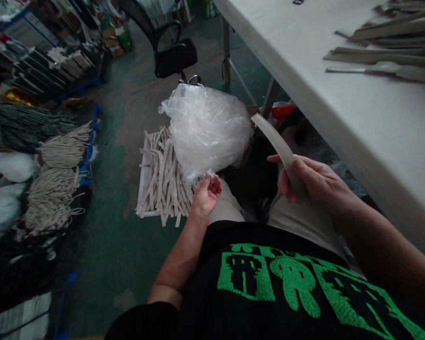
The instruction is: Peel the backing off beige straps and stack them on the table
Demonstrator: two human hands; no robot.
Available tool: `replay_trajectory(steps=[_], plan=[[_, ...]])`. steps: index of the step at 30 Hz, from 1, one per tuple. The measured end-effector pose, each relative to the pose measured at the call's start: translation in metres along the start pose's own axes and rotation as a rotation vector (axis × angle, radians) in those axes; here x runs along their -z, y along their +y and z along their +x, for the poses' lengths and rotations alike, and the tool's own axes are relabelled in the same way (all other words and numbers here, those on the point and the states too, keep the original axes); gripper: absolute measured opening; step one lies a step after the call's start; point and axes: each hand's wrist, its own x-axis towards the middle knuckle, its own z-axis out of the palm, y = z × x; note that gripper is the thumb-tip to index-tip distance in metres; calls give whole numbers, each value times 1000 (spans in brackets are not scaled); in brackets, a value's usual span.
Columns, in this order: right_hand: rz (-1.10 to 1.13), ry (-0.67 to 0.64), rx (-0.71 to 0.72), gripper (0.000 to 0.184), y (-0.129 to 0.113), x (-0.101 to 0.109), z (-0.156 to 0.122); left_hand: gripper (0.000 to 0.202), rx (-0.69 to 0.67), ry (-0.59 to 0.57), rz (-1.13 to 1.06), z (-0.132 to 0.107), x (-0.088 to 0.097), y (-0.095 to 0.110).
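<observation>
My right hand (317, 182) is closed around one end of a flat beige strip (274, 137), which sticks up and curves away to the left. The strip looks like a piece of strap or band. My left hand (208, 192) has its fingers curled together at the lower edge of a big clear plastic bag (207, 130); a bit of the film shows at the fingertips. Just left of that hand, many similar beige strips (163, 174) lie loosely piled in a white tray (141, 184), partly covered by the bag.
A white table (340, 108) runs along my right, with more grey-beige strips (393, 52) at its far end. A black office chair (175, 56) stands ahead. On the left, blue pallets (87, 165) carry bundles of cords (53, 196) and white bags (12, 165).
</observation>
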Motion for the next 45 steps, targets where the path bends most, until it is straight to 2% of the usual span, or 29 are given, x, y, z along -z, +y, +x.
replay_trajectory(steps=[5,8,11,14,22,27,33,36,42,45], plan=[[-139,-131,13,51,2,-14,11,20,8,8,-76,2,-1,-6],[-297,-108,19,46,17,-21,14,21,5,21,-97,4,0,-5],[-509,-53,110,39,33,-26,13,22,-16,32,-123,9,1,-4],[-598,-76,167,35,44,-28,10,23,-33,48,-152,15,1,-1],[-618,-129,136,35,62,-34,5,23,-54,84,-206,21,-1,4],[-613,-127,84,37,72,-36,8,20,-56,58,-191,18,-1,5],[-623,-98,86,36,74,-36,8,20,-75,27,-189,18,3,2],[-640,-102,64,37,72,-37,10,17,-98,12,-135,15,3,-6],[-695,-139,63,41,64,-50,30,26,-103,-92,-26,0,0,-42],[-657,-171,116,36,50,-51,33,26,-203,-89,50,-8,2,-37]])
